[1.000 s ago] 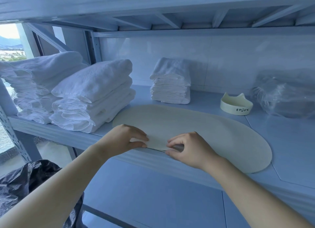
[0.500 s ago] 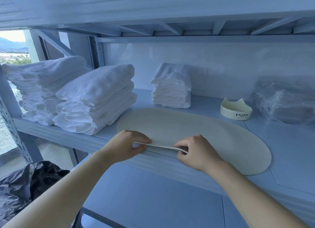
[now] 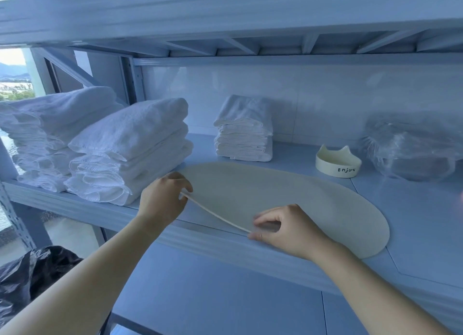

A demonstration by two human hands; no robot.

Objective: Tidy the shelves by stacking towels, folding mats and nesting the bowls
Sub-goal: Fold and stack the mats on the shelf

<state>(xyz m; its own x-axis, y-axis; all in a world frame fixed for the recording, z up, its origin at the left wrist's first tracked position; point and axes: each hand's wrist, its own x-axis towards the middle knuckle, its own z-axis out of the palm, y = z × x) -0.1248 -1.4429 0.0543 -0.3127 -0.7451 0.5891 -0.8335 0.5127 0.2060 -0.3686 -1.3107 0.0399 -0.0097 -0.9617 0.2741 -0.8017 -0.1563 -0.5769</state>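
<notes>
My fingers (image 3: pixel 270 218) pinch the near edge of the pale oval mat (image 3: pixel 275 197), left hand (image 3: pixel 162 202) and right hand (image 3: pixel 288 230) both, holding it slightly off the blue shelf (image 3: pixel 413 222). Beyond lie stacked white towels (image 3: pixel 130 149), a cat-eared bowl (image 3: pixel 338 163), the white wall (image 3: pixel 325 96), a window (image 3: pixel 15 79) far left.

Towel stacks (image 3: pixel 125 154) block the frame's left; a folded pile (image 3: pixel 243 131), bowl (image 3: pixel 338 163) and seemingly a plastic-wrapped bundle (image 3: pixel 413 149) line the back. Bare shelf (image 3: pixel 426 222) lies open at right.
</notes>
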